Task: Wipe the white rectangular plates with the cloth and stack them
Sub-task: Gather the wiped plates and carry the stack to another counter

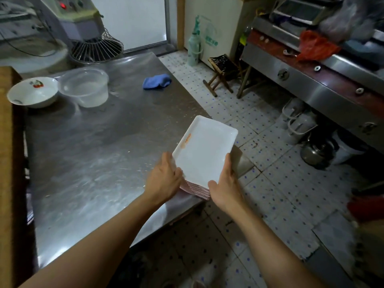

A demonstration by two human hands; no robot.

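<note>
A stack of white rectangular plates sits at the right edge of the steel table, with orange print on the top plate's left rim. My left hand grips the stack's near left corner. My right hand grips its near right side, thumb on the top plate's rim. The stack's pink-edged layers show between my hands. The blue cloth lies crumpled at the far right of the table, apart from both hands.
A clear plastic tub holding water and a white bowl stand at the table's far left. A mixer rises behind them. Right of the table are tiled floor, a folding stool, a kettle and a steel counter.
</note>
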